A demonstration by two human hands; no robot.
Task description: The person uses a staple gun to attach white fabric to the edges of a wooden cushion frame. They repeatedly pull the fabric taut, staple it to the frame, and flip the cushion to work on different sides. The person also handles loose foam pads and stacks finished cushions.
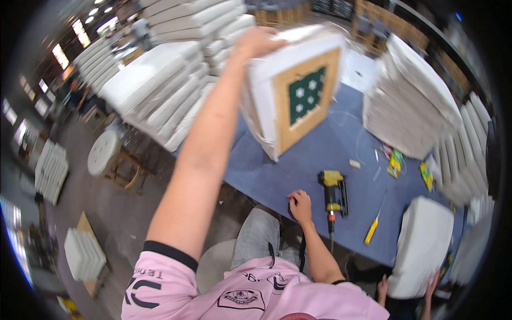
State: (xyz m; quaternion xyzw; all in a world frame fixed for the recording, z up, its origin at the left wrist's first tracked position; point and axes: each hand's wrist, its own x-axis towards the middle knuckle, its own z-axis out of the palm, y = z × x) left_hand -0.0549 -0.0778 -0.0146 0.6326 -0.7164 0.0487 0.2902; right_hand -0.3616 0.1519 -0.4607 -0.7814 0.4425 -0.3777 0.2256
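My left hand point(258, 42) is closed on the top edge of an upholstered seat pad point(261, 101), which stands tilted on edge on the blue-grey table point(256, 173). White fabric wraps its sides; its underside shows a wooden frame and a dark green centre with pale patches. At the table's near edge rests my right hand point(300, 205), holding nothing, its fingers loosely bent and apart. Just right of it lies a yellow and black staple gun point(332, 192) with a hose attached. A yellow-handled screwdriver-like tool point(372, 230) lies farther right.
Stacks of white pads point(165, 88) rise at the left and another stack point(413, 101) stands on the right. A person's hands point(430, 282) hold a white pad point(421, 245) at lower right. Small yellow-green packets point(394, 162) lie on the table. A round stool point(104, 153) stands left.
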